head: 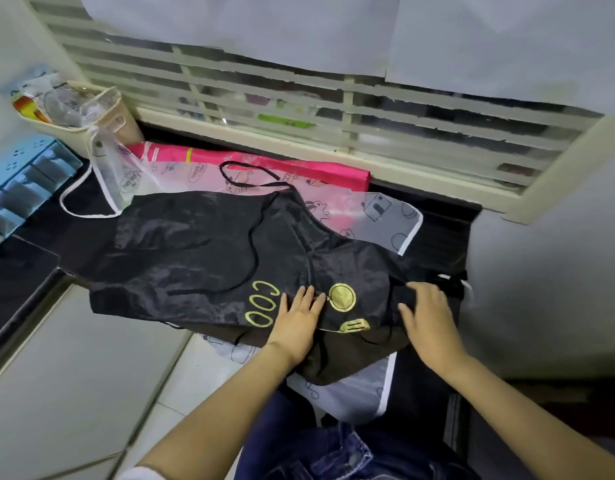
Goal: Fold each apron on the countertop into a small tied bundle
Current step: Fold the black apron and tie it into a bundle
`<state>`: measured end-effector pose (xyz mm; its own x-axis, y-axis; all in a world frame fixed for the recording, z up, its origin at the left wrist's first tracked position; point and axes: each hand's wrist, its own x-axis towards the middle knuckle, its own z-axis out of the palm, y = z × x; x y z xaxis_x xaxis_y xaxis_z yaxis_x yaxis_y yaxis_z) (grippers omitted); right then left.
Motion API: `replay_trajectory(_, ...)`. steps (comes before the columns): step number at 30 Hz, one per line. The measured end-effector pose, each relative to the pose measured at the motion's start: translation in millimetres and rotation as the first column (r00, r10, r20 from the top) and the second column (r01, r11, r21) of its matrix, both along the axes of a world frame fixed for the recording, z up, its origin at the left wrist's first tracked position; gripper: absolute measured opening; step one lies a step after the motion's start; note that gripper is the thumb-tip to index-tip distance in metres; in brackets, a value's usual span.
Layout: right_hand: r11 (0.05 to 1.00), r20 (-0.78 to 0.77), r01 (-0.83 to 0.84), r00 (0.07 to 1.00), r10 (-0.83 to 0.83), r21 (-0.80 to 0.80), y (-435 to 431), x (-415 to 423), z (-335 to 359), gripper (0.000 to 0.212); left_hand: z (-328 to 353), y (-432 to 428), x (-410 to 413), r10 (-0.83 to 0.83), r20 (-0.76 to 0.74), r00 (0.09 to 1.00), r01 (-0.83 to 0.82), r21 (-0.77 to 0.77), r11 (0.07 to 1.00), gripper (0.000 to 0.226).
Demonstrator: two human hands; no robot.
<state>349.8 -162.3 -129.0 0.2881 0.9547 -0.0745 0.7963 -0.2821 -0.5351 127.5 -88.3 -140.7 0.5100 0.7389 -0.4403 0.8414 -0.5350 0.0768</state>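
A black apron [202,247] with gold print lies spread across the dark countertop [29,268], its neck strap looped toward the window. My left hand [295,320] presses flat on it beside the gold circle, fingers straight. My right hand [427,317] rests on the apron's right part near its black tie, fingers spread and slightly bent. Under it lies a translucent apron [379,216] with cartoon drawings and white trim, hanging over the front edge. A pink apron [320,169] lies furthest back by the window.
A cream basket [91,133] with plastic bags stands at the back left, next to a blue organiser [18,188]. A louvred window [334,116] runs behind the counter. A wall [541,289] closes in the right side. White floor tiles lie below left.
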Motion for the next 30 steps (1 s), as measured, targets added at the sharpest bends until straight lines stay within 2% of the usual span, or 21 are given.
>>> replay_trajectory(2,0.992,-0.093,0.096,0.99,-0.103,-0.079,-10.0,7.6,-6.0,0.037,1.8,-5.2,6.0,0.019,0.008,1.0,-0.019,0.012,1.0,0.078)
replay_trajectory(4,0.983,-0.172,0.07,0.98,-0.1,-0.171,-15.3,7.2,-13.3,0.037,-0.3,-9.4,11.0,0.026,-0.004,1.0,-0.026,0.019,0.999,0.08)
replay_trajectory(6,0.971,-0.247,0.112,0.955,-0.164,-0.209,-14.1,1.6,-17.5,0.045,-1.6,-12.5,14.7,0.039,-0.015,0.999,-0.039,0.007,0.999,0.085)
replay_trajectory(9,0.926,-0.352,0.278,0.865,-0.357,-0.255,-1.0,-3.0,-20.5,0.053,-0.7,-13.8,17.4,0.064,-0.008,0.998,-0.064,-0.017,0.998,0.092)
replay_trajectory(11,0.9,-0.404,0.317,0.813,-0.42,-0.297,6.1,-1.3,-21.2,0.049,0.0,-13.2,17.4,0.072,0.0,0.997,-0.072,-0.029,0.997,0.093)
replay_trajectory(14,0.913,-0.405,0.337,0.82,-0.404,-0.228,10.6,1.9,-16.5,0.031,1.3,-11.9,17.4,0.084,0.006,0.996,-0.083,-0.049,0.995,0.092)
replay_trajectory(18,0.862,-0.487,0.504,0.743,-0.459,-0.043,14.0,24.0,-1.8,0.016,4.8,-11.5,17.6,0.074,-0.001,0.997,-0.074,-0.064,0.995,0.092)
replay_trajectory(20,0.843,-0.486,0.537,0.742,-0.462,0.019,14.7,43.1,2.6,0.011,5.8,-12.6,17.3,0.061,-0.02,0.998,-0.062,-0.056,0.997,0.093)
replay_trajectory(24,0.857,-0.443,0.515,0.77,-0.46,0.006,0.5,63.3,-2.3,0.006,5.5,-25.6,28.3,-0.039,-0.092,0.995,0.039,-0.006,0.999,0.09)
replay_trajectory(28,0.876,-0.289,0.459,0.826,-0.483,-0.149,-28.5,69.3,-17.2,0.01,-1.0,-41.5,40.4,-0.152,-0.148,0.977,0.146,-0.05,0.988,0.07)
replay_trajectory(30,0.875,-0.224,0.429,0.851,-0.474,-0.225,-39.6,74.9,-25.8,0.011,0.8,-41.5,42.1,-0.196,-0.127,0.972,0.185,-0.091,0.979,0.07)
